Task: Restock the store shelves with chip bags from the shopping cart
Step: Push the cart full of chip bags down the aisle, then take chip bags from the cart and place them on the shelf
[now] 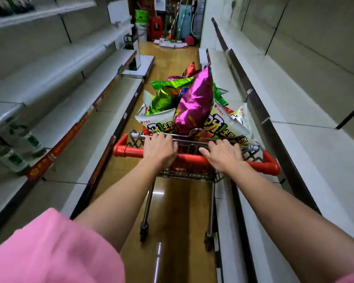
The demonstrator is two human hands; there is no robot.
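A wire shopping cart with a red handle (262,163) stands in the aisle ahead of me, piled with several chip bags. A magenta bag (194,105) stands upright in the middle, green bags (164,97) lie behind it, and white bags (157,121) lean at the near side. My left hand (160,150) grips the handle left of centre, its fingers curled over the bar. My right hand (223,155) lies on the handle right of centre, its fingers spread over the bar.
White shelves (74,111) line the left side, with a few white-and-green packs (18,148) at the near left. More white shelves (294,111) run along the right, close to the cart. Brooms, boxes and a red crate (157,27) stand at the aisle's far end.
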